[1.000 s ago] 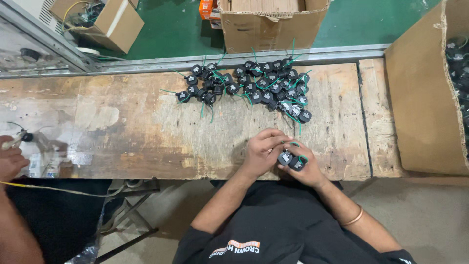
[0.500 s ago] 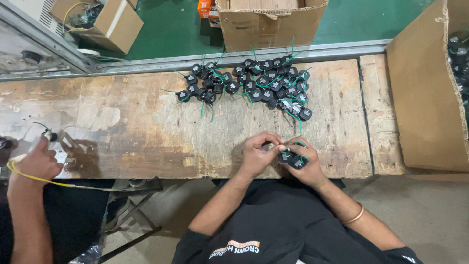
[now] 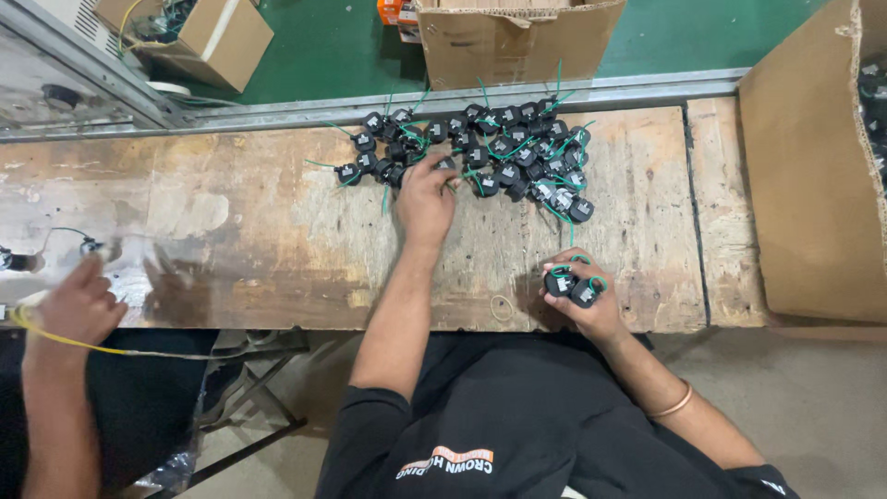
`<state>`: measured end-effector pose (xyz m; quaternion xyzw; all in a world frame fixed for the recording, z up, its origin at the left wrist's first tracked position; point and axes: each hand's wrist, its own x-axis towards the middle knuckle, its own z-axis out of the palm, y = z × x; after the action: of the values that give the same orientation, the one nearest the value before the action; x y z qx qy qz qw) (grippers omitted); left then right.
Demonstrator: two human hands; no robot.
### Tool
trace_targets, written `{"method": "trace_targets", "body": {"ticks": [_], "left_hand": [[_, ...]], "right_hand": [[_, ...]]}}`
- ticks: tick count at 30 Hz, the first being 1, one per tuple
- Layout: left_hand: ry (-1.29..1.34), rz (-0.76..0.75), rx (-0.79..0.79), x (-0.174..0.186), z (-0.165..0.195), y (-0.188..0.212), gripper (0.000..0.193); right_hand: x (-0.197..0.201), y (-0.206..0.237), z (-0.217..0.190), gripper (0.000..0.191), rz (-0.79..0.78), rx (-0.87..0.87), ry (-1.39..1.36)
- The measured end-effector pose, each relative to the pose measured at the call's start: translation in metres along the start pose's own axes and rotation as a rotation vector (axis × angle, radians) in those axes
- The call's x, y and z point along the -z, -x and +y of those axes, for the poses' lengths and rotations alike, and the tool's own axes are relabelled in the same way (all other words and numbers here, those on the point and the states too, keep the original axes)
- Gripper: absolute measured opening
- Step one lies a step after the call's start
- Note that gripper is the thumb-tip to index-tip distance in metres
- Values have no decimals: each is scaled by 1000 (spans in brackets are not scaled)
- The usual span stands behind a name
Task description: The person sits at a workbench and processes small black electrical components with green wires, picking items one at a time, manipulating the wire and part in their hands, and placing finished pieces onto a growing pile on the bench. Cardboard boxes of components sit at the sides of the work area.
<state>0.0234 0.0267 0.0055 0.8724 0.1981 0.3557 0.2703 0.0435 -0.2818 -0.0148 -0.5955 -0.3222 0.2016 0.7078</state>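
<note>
A pile of several small black parts with green wires [image 3: 504, 152] lies at the far middle of the worn wooden bench [image 3: 277, 231]. My left hand [image 3: 425, 199] is stretched out to the near left edge of that pile, fingers down on a black part; whether it grips one I cannot tell. Near the bench's front edge my right hand [image 3: 587, 300] holds a small bunch of the same black parts with green wires [image 3: 571, 285].
A co-worker's hand [image 3: 78, 310] with a yellow wire works at the left end of the bench. A large open cardboard box [image 3: 813, 185] stands at the right. More cardboard boxes [image 3: 513, 37] sit on the green floor beyond a metal rail [image 3: 554, 92].
My left hand has left my right hand and reached forward to the pile. My right hand still holds its black parts near the front edge. The co-worker's hand has shifted slightly.
</note>
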Motion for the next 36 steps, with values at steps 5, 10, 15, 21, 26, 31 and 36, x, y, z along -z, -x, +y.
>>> {"method": "trace_targets", "body": {"ticks": [5,10,15,21,26,31,36], "left_hand": [[259,97,173,1,-16,4,17],[256,124,44,12,-15,16,33],[394,56,327,14,-24,21,30],[403,152,190,16,-28,19,35],[309,46,115,15,-18,17,29],[369,124,251,17,-24,17,26],[152,77,31,12,-19,22,26]], "right_hand": [[-1,1,3,34,-18,107,-414],[2,0,0,35,42,13,-797],[5,1,2,36,37,-33,-853],[8,2,6,36,-8,-58,-848],[9,2,8,38,10,-74,-871],[9,2,8,38,-1,-71,-885],[8,2,6,38,1,-73,-893]]}}
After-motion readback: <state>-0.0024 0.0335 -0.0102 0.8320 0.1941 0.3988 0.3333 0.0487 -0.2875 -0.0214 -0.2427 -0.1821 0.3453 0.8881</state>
